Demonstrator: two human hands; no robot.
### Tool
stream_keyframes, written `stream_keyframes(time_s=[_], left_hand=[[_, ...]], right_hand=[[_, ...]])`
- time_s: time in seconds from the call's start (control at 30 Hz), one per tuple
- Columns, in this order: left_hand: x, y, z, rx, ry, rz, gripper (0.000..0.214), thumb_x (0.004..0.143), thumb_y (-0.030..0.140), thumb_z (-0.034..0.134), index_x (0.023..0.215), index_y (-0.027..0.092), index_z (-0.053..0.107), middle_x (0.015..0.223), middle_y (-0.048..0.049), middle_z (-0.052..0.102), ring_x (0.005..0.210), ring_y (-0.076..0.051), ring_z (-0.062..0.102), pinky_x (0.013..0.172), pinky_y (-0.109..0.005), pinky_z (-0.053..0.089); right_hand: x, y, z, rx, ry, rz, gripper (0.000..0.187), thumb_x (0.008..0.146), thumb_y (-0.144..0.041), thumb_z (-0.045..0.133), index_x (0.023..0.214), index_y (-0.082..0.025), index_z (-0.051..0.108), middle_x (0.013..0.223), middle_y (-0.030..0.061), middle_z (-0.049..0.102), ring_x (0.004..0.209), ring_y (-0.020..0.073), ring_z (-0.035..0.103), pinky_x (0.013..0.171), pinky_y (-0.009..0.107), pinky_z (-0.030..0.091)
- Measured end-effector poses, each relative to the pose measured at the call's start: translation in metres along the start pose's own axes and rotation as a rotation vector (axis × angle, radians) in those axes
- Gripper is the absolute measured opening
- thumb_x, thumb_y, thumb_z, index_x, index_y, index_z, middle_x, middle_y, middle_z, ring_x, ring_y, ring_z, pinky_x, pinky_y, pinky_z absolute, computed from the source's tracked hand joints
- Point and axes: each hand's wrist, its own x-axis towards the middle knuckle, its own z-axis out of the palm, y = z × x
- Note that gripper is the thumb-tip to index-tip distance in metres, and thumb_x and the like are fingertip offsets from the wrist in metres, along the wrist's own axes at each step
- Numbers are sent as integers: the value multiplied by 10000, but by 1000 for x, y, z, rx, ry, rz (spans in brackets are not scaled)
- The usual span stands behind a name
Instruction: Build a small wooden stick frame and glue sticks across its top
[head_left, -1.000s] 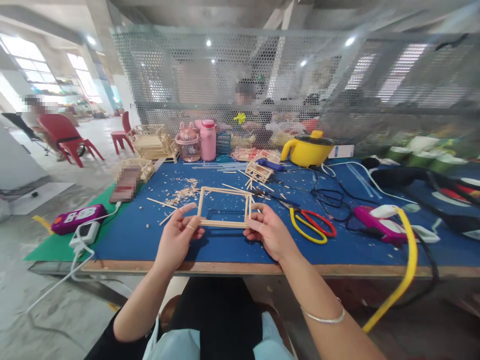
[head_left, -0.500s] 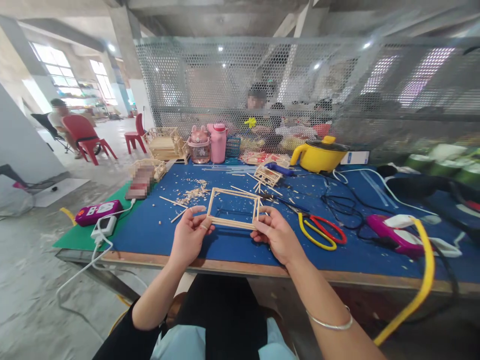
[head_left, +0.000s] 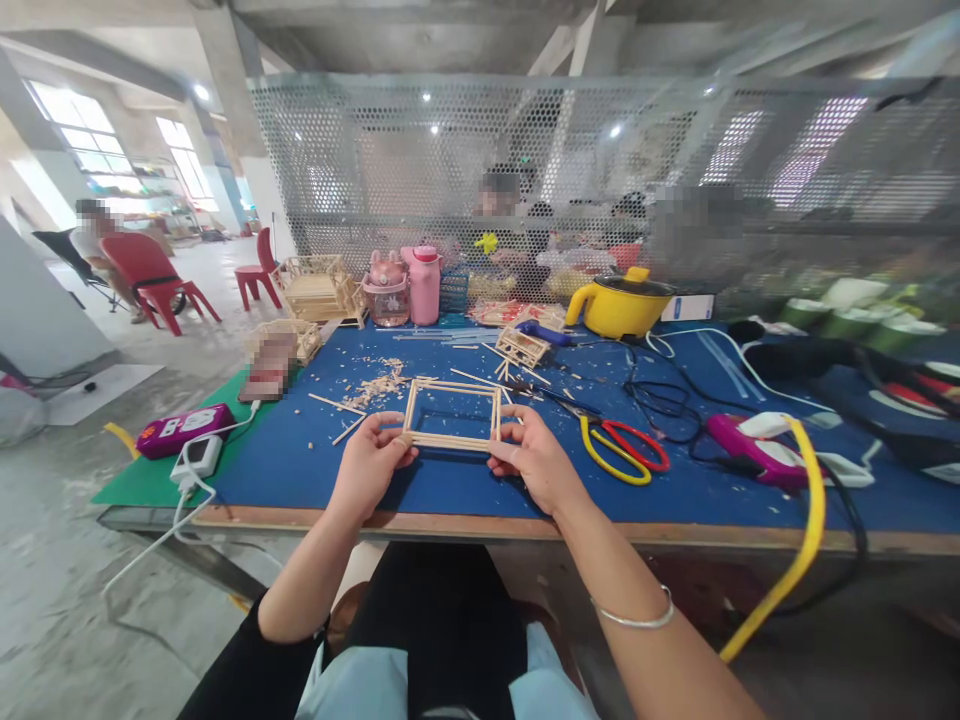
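Between my hands is a small rectangular frame of thin wooden sticks [head_left: 451, 441], tilted a little above the blue table mat. My left hand [head_left: 373, 458] pinches its left end near the lower corner, fingers closed. At the right end, my right hand [head_left: 534, 455] grips the other lower corner with thumb and fingers. Scissors [head_left: 616, 450] with one yellow and one red handle lie open-handled to the right of my right hand. Loose wooden sticks [head_left: 341, 405] and a heap of wood scraps [head_left: 381, 384] lie beyond my left hand.
Behind the frame lie a small stick-built piece [head_left: 523, 346] and a blue-handled tool [head_left: 545, 331]. A yellow pot [head_left: 622, 308], a pink bottle [head_left: 424, 288] and stick racks [head_left: 315, 292] line the back. Power strips [head_left: 757, 452] and cables lie at both sides. A perforated screen [head_left: 450, 150] stands behind.
The whole view has shifted, so the table things appear farther left. Both hands still hold the stick frame, which seems tilted slightly differently.
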Motion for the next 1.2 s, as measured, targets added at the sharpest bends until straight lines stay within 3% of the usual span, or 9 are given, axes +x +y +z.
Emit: stream_keyframes(time_s=[0.33,0.63,1.07,1.2], left_hand=[[1,1,0,-8,0,-4,563,604,368,795,1044,166,506,666,29,665,554,-81,619,568,-196,502],[3,-2,-2,-14,-7,-2,566,610,354,796,1054,173,494,667,39,661,559,-73,615,582,-194,503],[-1,2,-1,15,17,11,562,676,467,731,1091,154,516,639,18,654,563,-96,633,564,-202,515],[0,1,0,23,11,11,605,598,416,800,1069,165,515,619,47,643,509,-77,604,535,-186,495]], right_hand=[[0,2,-2,18,2,-13,540,642,-271,730,1085,-242,422,750,-77,567,566,103,624,548,249,530],[3,3,-3,25,4,2,567,614,-278,752,1077,-235,428,747,-77,572,574,103,627,568,258,535],[2,2,-1,55,52,27,441,692,-393,699,1027,-229,464,695,-73,564,558,100,617,509,215,501],[2,3,0,15,50,2,432,688,-355,698,1024,-226,459,681,-78,566,539,98,611,507,217,504]])
